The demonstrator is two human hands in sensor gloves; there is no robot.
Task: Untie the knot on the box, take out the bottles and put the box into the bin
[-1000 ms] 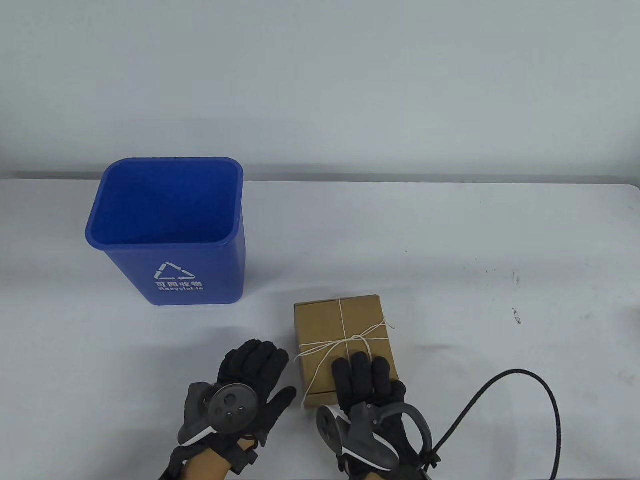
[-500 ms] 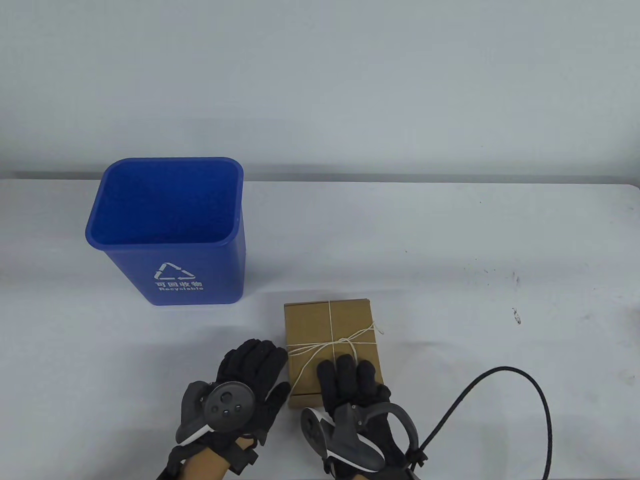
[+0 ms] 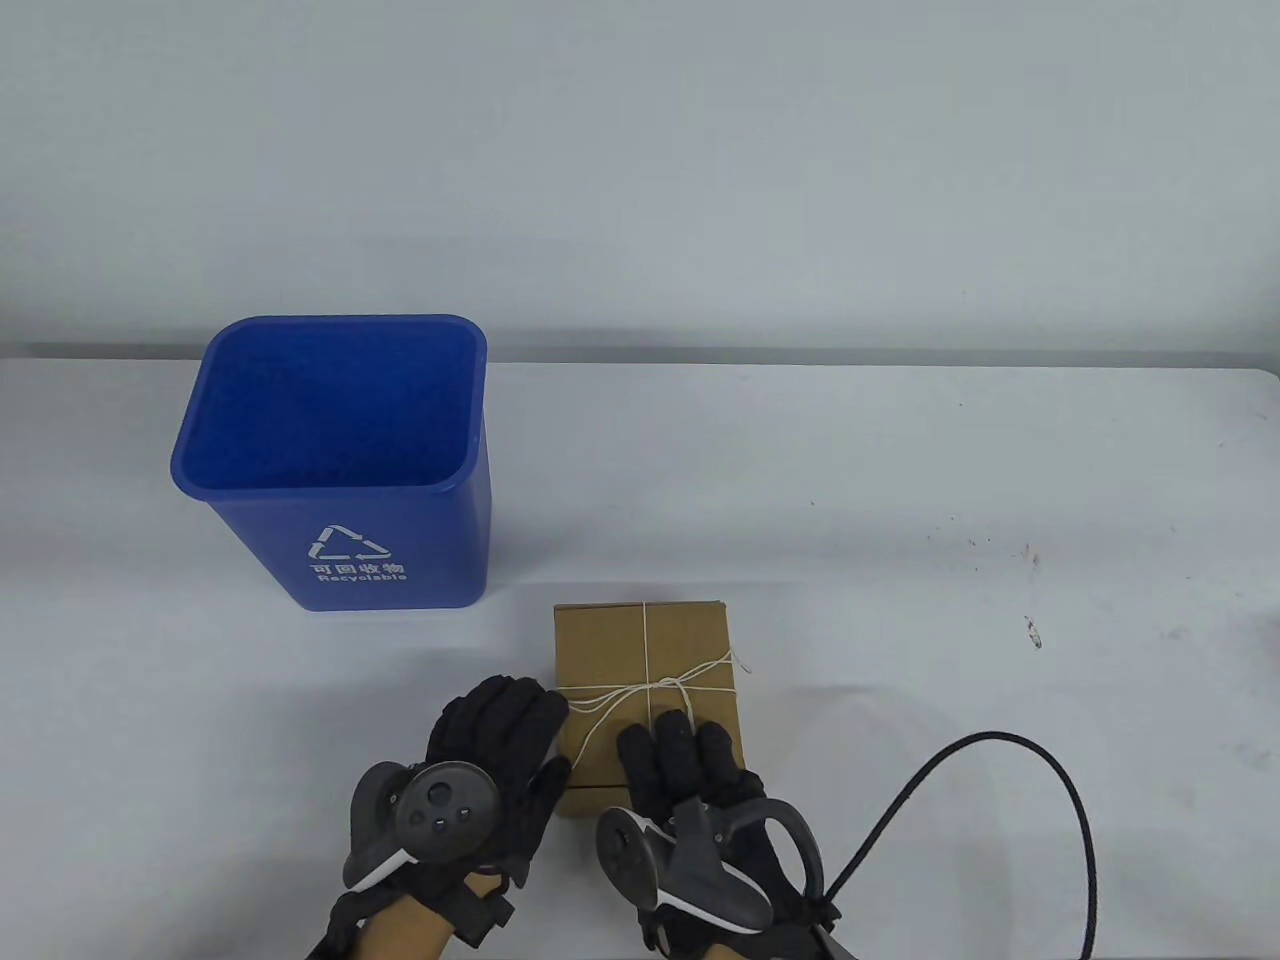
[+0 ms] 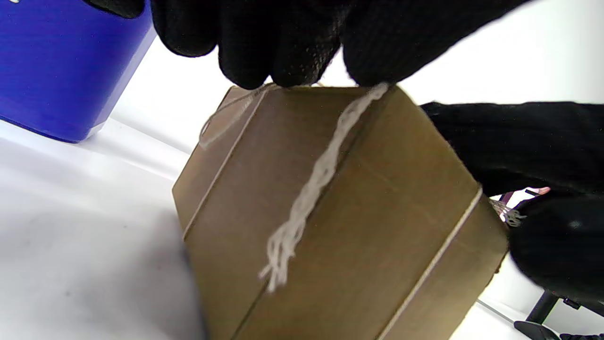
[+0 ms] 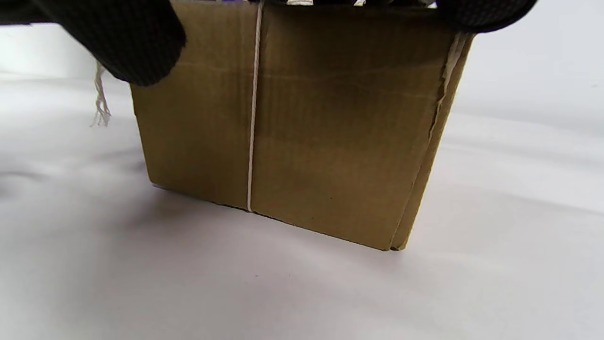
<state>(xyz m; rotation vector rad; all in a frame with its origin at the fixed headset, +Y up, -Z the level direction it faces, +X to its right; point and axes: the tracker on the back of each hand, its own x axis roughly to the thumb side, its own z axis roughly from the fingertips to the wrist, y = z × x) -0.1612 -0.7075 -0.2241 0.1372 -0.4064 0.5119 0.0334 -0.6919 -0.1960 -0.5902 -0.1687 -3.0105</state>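
Observation:
A brown cardboard box tied crosswise with white string lies on the table; its bow knot sits on the lid. My right hand lies flat on the near part of the lid, fingers straight, just short of the knot. My left hand rests beside the box with its fingers against the upper left edge. A frayed string end hangs down the box's side. The right wrist view shows the box's near wall with string running down it. No bottles are visible.
A blue recycling bin stands open at the back left, also seen in the left wrist view as a blue bin wall. A black cable loops over the table right of my right hand. The white table stretches to the right.
The box has slid left and a little nearer under my flat right hand, up against my left hand's fingers. The left hand has barely moved.

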